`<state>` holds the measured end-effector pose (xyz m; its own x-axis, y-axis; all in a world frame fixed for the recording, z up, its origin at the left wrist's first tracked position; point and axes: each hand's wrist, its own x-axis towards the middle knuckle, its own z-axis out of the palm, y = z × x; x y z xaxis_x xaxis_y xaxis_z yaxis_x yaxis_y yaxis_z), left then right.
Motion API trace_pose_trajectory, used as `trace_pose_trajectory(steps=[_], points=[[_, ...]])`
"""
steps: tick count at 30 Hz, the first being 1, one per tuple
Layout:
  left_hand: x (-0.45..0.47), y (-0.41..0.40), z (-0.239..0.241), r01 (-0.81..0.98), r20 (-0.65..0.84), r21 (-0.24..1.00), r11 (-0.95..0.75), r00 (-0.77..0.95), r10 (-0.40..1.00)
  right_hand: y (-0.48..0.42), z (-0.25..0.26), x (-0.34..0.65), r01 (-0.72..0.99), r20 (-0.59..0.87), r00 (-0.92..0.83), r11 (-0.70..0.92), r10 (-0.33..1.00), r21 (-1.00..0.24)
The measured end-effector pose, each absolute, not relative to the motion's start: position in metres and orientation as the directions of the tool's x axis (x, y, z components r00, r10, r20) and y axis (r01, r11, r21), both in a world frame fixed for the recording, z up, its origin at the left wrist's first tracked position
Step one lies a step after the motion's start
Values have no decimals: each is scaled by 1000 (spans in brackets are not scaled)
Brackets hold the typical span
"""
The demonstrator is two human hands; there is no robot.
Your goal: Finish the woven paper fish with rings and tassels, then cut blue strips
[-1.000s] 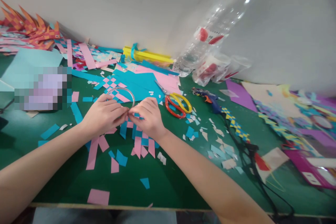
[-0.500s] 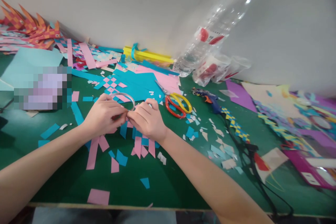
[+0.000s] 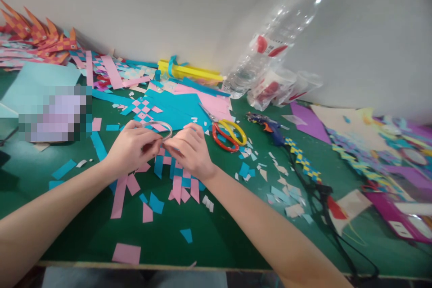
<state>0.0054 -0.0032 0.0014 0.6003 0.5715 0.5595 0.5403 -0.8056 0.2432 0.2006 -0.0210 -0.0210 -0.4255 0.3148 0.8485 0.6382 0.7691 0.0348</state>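
My left hand [image 3: 133, 147] is closed on a thin greyish ring that looks like a narrow roll of tape [image 3: 165, 127]. The roll is tilted, and its far side shows above the fingers. Close beside it, my right hand [image 3: 189, 150] pinches at the roll's near edge; what lies between those fingertips is too small to make out. Under both hands a woven pink and blue paper piece [image 3: 184, 175], with loose strip ends, lies on the green table. Scissors [image 3: 224, 135] with one red and one yellow handle rest right of my right hand.
Paper scraps [image 3: 155, 202] are scattered around. A blue sheet [image 3: 178, 105] lies behind my hands. A blue glue gun [image 3: 270, 128] with a black cord sits to the right. At the wall, a clear plastic bottle [image 3: 283, 31] leans near plastic cups [image 3: 270, 90]. Orange woven paper fish [image 3: 50, 38] lie far left.
My right fingertips have shifted slightly up and apart from the left ones. The roll has tipped a little flatter, and more of the woven paper shows below.
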Motion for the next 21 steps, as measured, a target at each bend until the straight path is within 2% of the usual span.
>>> trace_pose_trajectory(steps=[4, 6, 14, 21], points=[[3, -3, 1, 553, 568, 251, -795, 581, 583, -19, -23, 202, 636, 876, -337, 769, 344, -57], [4, -4, 1, 557, 575, 252, -791, 572, 586, -19, -23, 202, 649, 872, -333, 758, 358, -63], [8, -7, 2, 533, 559, 300, -791, 574, 599, -23, -23, 201, 671, 897, -313, 741, 312, -24], [11, -9, -1, 533, 534, 381, -756, 540, 650, -23, -28, 205, 676, 832, -438, 735, 342, 54]])
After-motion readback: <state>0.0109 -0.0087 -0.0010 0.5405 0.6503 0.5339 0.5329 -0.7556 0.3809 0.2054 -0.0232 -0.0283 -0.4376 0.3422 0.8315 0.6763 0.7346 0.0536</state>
